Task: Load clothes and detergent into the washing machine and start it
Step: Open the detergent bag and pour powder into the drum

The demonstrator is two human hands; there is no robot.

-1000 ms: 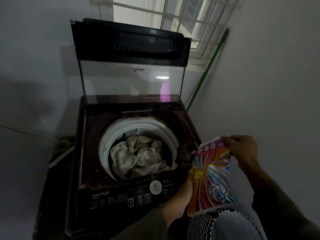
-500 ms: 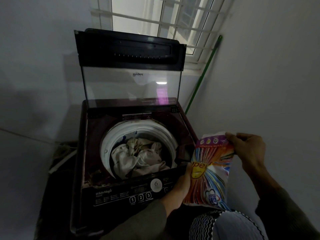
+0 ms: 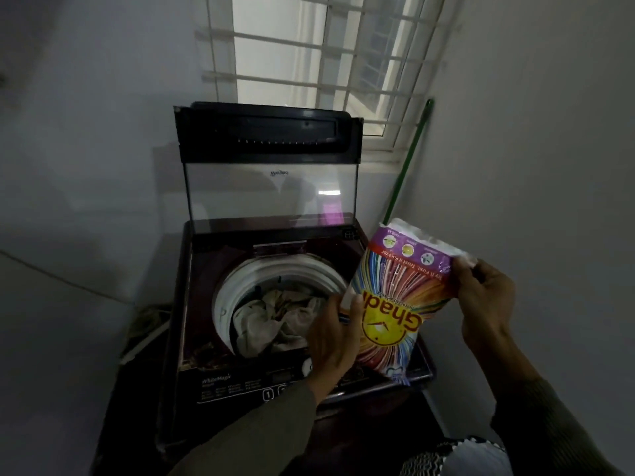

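A dark top-loading washing machine [image 3: 206,338] stands in the corner with its glass lid [image 3: 271,197] raised upright. Pale crumpled clothes [image 3: 271,321] lie inside the white-rimmed drum [image 3: 237,286]. Both hands hold a colourful detergent packet [image 3: 395,304] above the machine's right front corner, its open white top pointing up and away. My left hand [image 3: 335,338] grips the packet's left edge low down. My right hand [image 3: 481,297] pinches its upper right corner. The control panel [image 3: 240,386] with numbered buttons is partly hidden by my left arm.
A green broom handle [image 3: 409,159] leans in the right corner beside the machine. A barred window [image 3: 319,56] sits behind the lid. Walls close in on the left and right. A black-and-white patterned object [image 3: 450,455] lies at the bottom right.
Both hands have lifted the detergent packet higher and moved it left, over the machine's right front corner. The camera has tilted up, showing more window.
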